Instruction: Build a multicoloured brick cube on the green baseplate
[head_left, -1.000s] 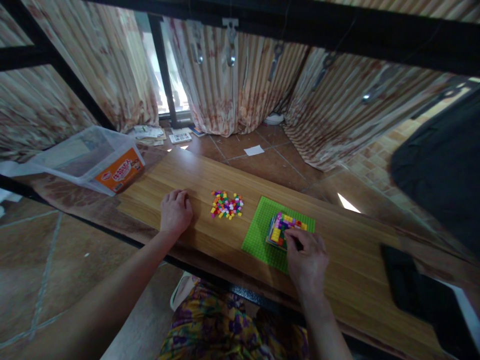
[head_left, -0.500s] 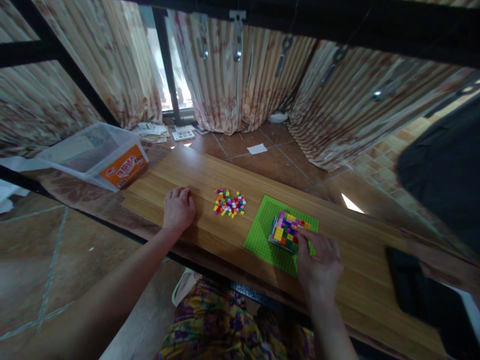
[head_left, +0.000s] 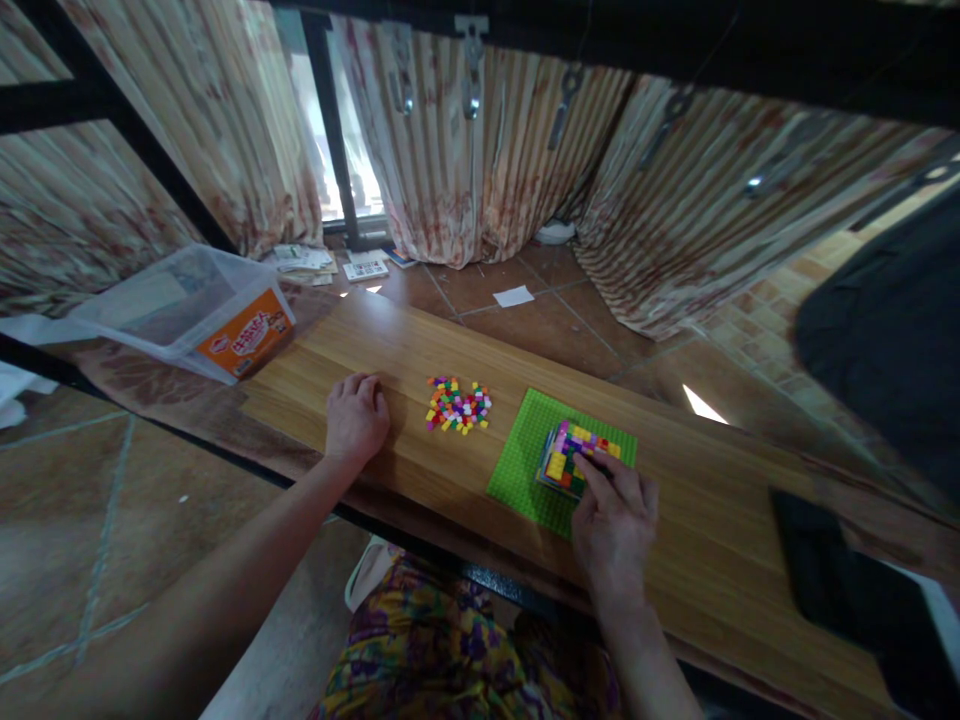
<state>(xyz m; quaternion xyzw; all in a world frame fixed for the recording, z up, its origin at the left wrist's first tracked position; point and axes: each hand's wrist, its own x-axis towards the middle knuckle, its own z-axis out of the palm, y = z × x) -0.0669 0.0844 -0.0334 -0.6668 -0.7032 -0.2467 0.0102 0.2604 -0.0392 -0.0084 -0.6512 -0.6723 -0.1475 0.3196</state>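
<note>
A block of small multicoloured building bricks (head_left: 559, 464) stands on a green studded baseplate (head_left: 517, 470) on the wooden table. My right hand (head_left: 616, 520) is over the block's near right side, its index finger stretched out and touching the brick top. No loose brick shows in that hand, and it covers part of the block and baseplate. My left hand (head_left: 355, 418) rests on the tabletop with its fingers curled in, and nothing shows in it. To its right lies a loose pile of small coloured bricks (head_left: 459, 404).
A clear plastic bin (head_left: 172, 310) with an orange label stands past the left end of the table (head_left: 405, 350). Dark flat objects (head_left: 817, 570) lie at the right end. Papers (head_left: 304, 260) are on the tiled floor beyond, below curtains (head_left: 442, 170).
My right hand has shifted left and slightly toward me across the brick block, and its index finger now points onto the block's middle. My left hand stays where it was.
</note>
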